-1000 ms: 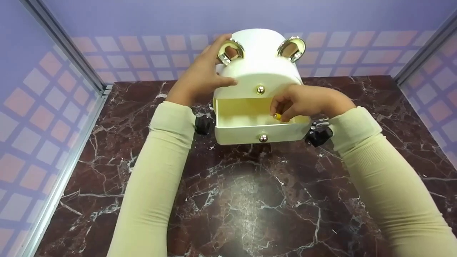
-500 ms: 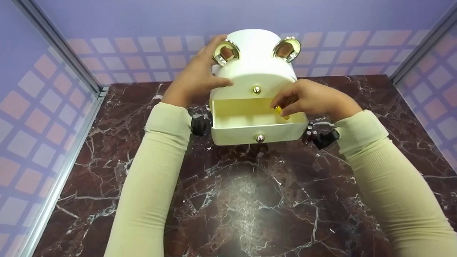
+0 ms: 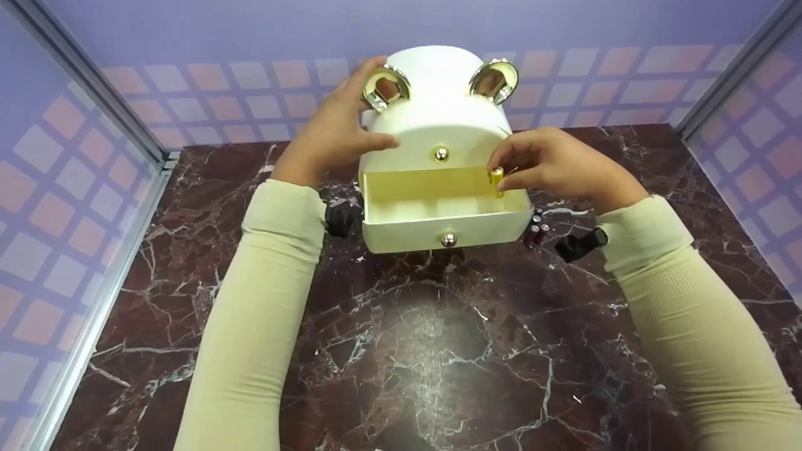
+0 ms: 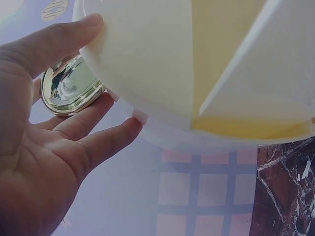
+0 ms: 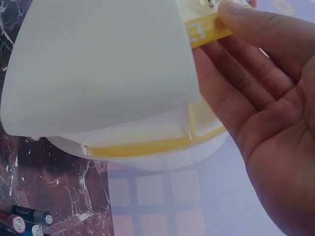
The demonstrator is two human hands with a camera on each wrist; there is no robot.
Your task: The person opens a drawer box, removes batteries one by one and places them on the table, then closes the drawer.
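A white mini drawer cabinet point(image 3: 438, 84) with two shiny gold ears stands against the back wall, its lower drawer point(image 3: 401, 237) pulled out. My left hand point(image 3: 332, 131) holds the cabinet's left side; the thumb lies on the front and the fingers reach behind the gold ear point(image 4: 71, 86). Between thumb and fingers, my right hand point(image 3: 557, 163) pinches a yellow battery point(image 3: 497, 181), roughly upright above the drawer's right end. In the right wrist view, the cabinet partly hides this battery point(image 5: 209, 32). The upper drawer, with its round knob point(image 3: 442, 154), is closed.
Several dark batteries point(image 3: 536, 233) lie on the dark marbled table point(image 3: 413, 351), just right of the drawer. Purple walls with pink and white squares close off the back and both sides. A black wrist camera point(image 3: 579, 244) sits by the right sleeve.
My right hand has risen slightly and drawn back to the right with the yellow battery, which has turned from lying flat to nearly upright. The left hand keeps its hold on the cabinet.
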